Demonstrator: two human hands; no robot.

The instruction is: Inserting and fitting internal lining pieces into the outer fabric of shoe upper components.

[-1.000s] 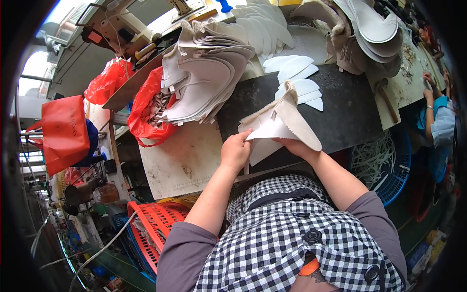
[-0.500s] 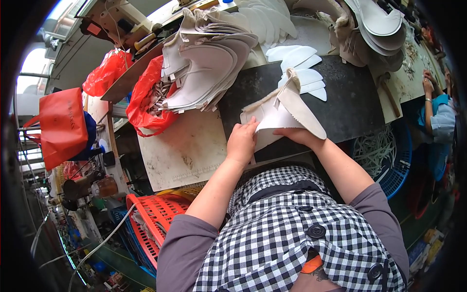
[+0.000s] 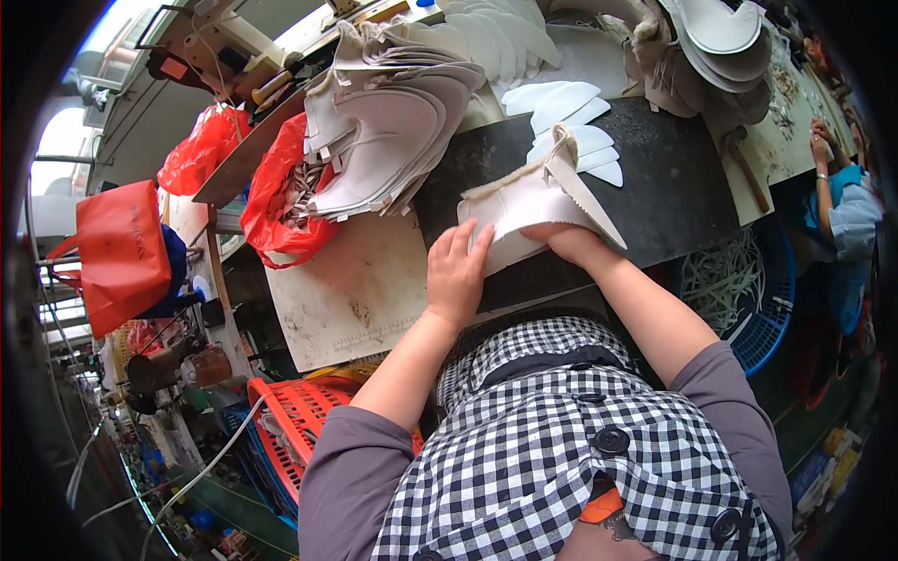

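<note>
Left hand (image 3: 456,269) spreads on white piece (image 3: 524,208) | right hand (image 3: 572,245) tucked under, grip unclear | flap (image 3: 586,198) above it now edge-on: piece turning

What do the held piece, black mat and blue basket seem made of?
Held piece: likely fabric or faux leather, smooth and matte, with a fuzzy edge. Black mat: perhaps rubber, dull and scuffed. Blue basket: probably plastic, moulded with slots.

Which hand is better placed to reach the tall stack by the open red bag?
Probably the left hand: it is nearer the stack, at the left end of the pale piece. The right hand is farther off, partly hidden by that piece.
</note>
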